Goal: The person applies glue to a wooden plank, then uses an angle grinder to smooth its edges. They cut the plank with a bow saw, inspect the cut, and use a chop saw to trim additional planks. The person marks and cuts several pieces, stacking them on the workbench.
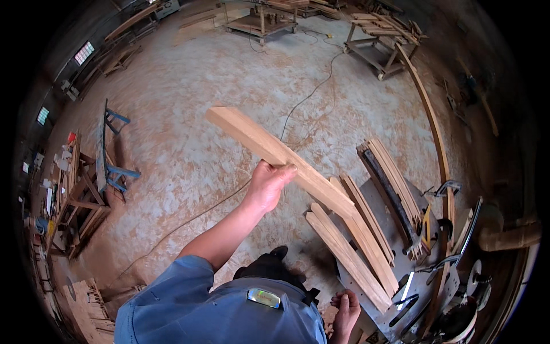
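My left hand [269,183] is closed round the middle of a long, pale wooden board [321,186]. The board slants from upper left to lower right, its right end over the pieces on a grey metal machine table [372,186]. Low by my body, my right hand [345,312] hangs beside the table edge with its fingers curled; I see nothing in them. Closest to it on the table lie several wooden strips [349,258], side by side. Behind these is a dark bar [389,198] with more wood strips [398,178] along its far side.
Clamps [447,188] and a long wooden rail [427,103] flank the table's right side. A grey pipe [510,238] is at far right. Blue trestles [117,175] and a wooden bench [86,212] stand left. A cable [189,221] crosses the dusty floor. Wood-laden carts [378,51] stand farther back.
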